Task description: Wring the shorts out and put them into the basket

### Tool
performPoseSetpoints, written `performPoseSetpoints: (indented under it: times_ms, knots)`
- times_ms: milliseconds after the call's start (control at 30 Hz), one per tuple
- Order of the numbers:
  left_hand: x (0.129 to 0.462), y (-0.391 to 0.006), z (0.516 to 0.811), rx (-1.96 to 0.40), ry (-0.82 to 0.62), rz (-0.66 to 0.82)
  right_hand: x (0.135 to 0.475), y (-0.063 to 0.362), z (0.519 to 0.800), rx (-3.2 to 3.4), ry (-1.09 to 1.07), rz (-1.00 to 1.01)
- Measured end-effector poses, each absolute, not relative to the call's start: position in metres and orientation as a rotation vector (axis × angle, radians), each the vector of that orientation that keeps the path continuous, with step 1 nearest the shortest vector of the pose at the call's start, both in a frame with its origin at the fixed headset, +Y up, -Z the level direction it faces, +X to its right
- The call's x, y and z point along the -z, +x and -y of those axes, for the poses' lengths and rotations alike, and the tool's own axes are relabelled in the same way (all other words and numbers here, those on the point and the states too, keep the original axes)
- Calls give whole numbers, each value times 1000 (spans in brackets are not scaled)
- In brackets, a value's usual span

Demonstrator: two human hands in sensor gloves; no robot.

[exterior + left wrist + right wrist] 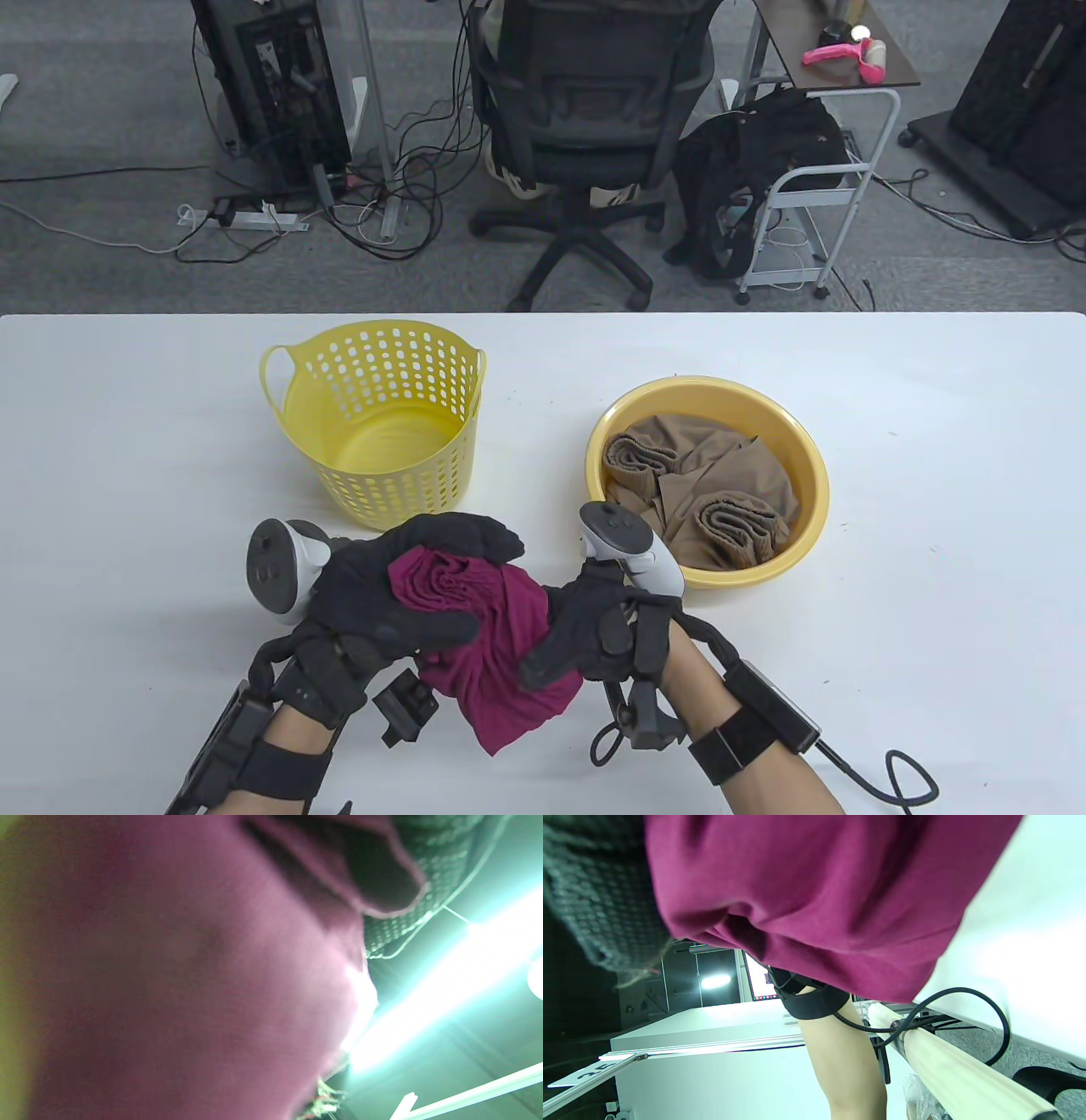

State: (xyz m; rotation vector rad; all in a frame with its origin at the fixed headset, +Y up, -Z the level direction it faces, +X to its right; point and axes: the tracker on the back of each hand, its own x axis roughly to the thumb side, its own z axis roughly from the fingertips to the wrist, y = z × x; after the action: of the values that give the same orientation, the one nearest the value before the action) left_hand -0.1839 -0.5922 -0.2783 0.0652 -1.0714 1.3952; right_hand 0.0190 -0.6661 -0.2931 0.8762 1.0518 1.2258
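Gripped at both ends by left hand (399, 586) and right hand (585, 632): bunched magenta cloth shorts (501, 645), held just before perforated yellow plastic basket (382, 420). Judged mid-wring; basket showed nothing inside, drop-in not yet done.

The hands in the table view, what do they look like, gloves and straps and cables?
Left hand and right hand wear black gloves, each with a white and grey tracker on its back. Black straps and boxes sit on bare forearms, no sleeves. A black cable loops from the right wrist.
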Motion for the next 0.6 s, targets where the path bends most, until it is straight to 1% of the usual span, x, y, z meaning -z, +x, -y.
performPoseSetpoints:
  times_ms: [267,600]
  knots:
    - [277,-187,594,-1327,99,1005,296,22,663,-1347,885,-964]
    - [278,-196,596,-1236,154,859,297,24,650,-1577,861,-721]
